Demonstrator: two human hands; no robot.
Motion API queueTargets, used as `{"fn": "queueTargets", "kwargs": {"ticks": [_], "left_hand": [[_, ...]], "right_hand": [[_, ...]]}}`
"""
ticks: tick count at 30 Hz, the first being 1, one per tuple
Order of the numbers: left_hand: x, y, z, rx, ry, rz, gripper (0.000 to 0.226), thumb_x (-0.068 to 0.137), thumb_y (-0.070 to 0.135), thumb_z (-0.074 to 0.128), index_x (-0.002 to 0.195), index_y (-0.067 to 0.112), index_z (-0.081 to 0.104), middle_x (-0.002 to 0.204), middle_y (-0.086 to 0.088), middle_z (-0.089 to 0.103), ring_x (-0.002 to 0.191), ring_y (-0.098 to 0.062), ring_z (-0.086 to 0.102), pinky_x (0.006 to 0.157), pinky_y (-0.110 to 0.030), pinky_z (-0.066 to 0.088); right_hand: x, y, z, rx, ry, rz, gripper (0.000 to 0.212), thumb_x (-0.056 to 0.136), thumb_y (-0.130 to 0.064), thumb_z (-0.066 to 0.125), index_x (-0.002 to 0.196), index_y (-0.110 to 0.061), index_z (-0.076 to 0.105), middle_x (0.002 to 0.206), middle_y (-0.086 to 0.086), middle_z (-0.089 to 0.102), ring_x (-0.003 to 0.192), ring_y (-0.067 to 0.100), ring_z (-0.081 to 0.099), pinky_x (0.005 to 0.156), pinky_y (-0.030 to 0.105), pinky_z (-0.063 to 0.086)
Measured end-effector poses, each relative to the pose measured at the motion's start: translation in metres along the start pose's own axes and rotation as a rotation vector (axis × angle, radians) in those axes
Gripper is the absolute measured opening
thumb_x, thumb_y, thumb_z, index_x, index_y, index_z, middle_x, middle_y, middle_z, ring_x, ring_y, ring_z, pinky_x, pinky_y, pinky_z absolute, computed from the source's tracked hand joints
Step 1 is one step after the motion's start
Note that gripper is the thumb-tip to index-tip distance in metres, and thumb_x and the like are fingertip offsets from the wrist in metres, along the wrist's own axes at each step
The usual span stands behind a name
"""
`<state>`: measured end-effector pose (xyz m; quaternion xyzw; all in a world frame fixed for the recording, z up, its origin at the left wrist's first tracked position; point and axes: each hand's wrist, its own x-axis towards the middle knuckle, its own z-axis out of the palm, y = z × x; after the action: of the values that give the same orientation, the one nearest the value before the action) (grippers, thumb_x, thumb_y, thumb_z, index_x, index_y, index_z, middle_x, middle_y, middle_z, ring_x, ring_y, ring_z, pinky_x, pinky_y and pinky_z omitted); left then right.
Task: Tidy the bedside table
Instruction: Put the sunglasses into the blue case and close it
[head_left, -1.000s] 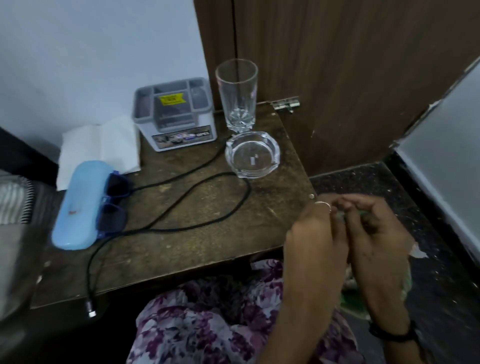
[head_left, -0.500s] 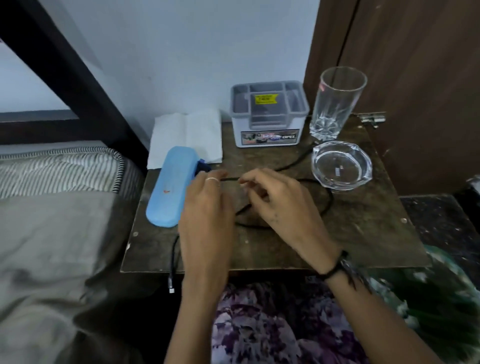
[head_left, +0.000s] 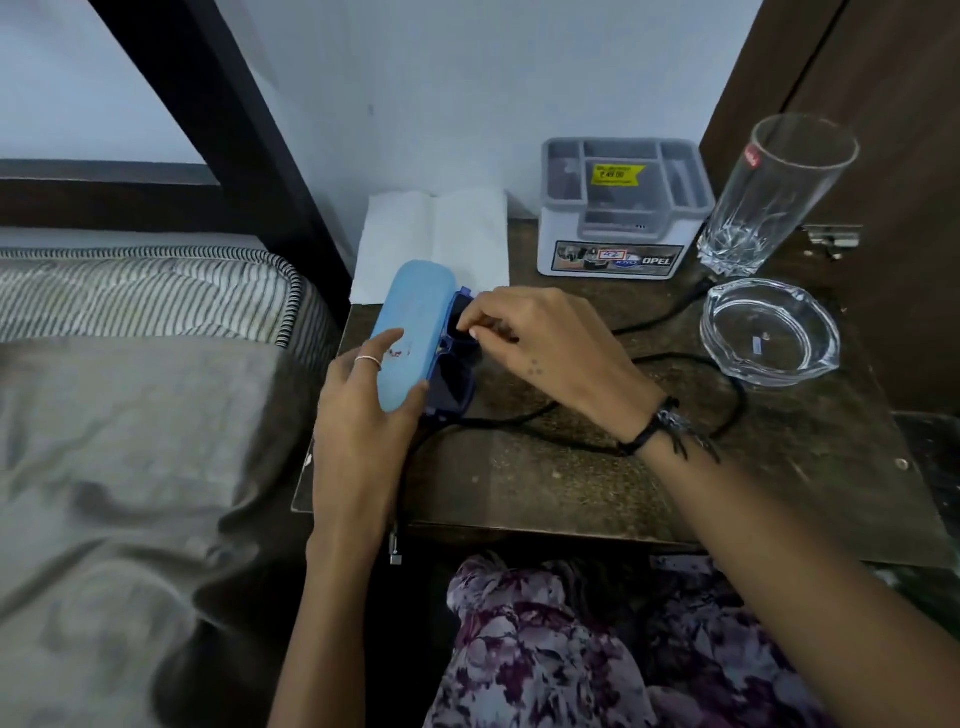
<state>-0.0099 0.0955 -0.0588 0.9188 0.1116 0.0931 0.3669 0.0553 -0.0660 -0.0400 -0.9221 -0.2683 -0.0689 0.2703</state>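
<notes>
Bottom of frame: I see a floral-print lap, both forearms reaching up over it. Black cable loops across the bedside table, its plug end hanging off the front edge at lower centre. My left hand grips the light blue glasses case at centre frame, thumb on the right edge, fingers wrapped on the lid. Right hand pinches the dark blue glasses lying just beside the case, fingertips closed on the frame's top. Right of centre: clear glass ashtray on the table. Behind it a tall empty drinking glass, upper right. Grey organiser box sits at the back, white paper napkin to its left, behind the case. Striped mattress on the left.
</notes>
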Motion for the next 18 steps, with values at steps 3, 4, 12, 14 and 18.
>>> {"fn": "queueTargets", "kwargs": {"ticks": [3,4,12,14,18], "left_hand": [[0.004,-0.001,-0.006,-0.021,0.067,-0.026,0.059,0.076,0.020,0.065,0.131,0.028,0.045,0.123,-0.003,0.054,0.103,-0.009,0.047,0.079,-0.018,0.033],[0.004,-0.001,-0.009,-0.024,0.096,-0.016,0.061,0.074,0.021,0.065,0.131,0.028,0.044,0.121,-0.003,0.056,0.105,-0.014,0.050,0.080,-0.023,0.036],[-0.001,0.034,-0.037,-0.164,0.056,0.179,0.067,0.062,0.030,0.064,0.125,0.036,0.041,0.099,0.022,0.053,0.080,0.008,0.052,0.065,-0.001,0.038],[-0.005,0.049,-0.031,-0.203,-0.041,0.244,0.066,0.061,0.029,0.065,0.122,0.040,0.042,0.097,0.028,0.054,0.083,0.016,0.052,0.068,0.001,0.038],[-0.011,0.066,-0.004,-0.192,-0.289,0.338,0.065,0.061,0.029,0.065,0.123,0.036,0.047,0.106,0.020,0.054,0.095,0.005,0.050,0.071,0.003,0.034]], "right_hand": [[-0.002,-0.003,0.001,0.021,0.021,-0.013,0.014,0.090,-0.022,0.055,0.097,-0.024,0.066,0.095,-0.007,0.071,0.081,0.014,0.065,0.067,0.038,0.055],[-0.003,-0.004,-0.001,0.026,0.032,-0.017,0.014,0.090,-0.022,0.055,0.098,-0.024,0.066,0.094,-0.007,0.070,0.080,0.014,0.065,0.066,0.037,0.055],[-0.023,0.001,-0.038,0.053,0.229,-0.033,0.017,0.090,-0.023,0.053,0.099,-0.017,0.066,0.092,-0.004,0.069,0.076,0.012,0.064,0.064,0.036,0.057],[-0.042,0.007,-0.055,0.049,0.280,0.001,0.018,0.090,-0.023,0.052,0.099,-0.015,0.067,0.094,-0.003,0.069,0.077,0.013,0.065,0.065,0.036,0.058],[-0.096,0.024,-0.081,-0.032,0.306,0.085,0.011,0.088,-0.015,0.061,0.097,-0.014,0.068,0.088,-0.001,0.068,0.073,0.016,0.064,0.066,0.038,0.057]]}}
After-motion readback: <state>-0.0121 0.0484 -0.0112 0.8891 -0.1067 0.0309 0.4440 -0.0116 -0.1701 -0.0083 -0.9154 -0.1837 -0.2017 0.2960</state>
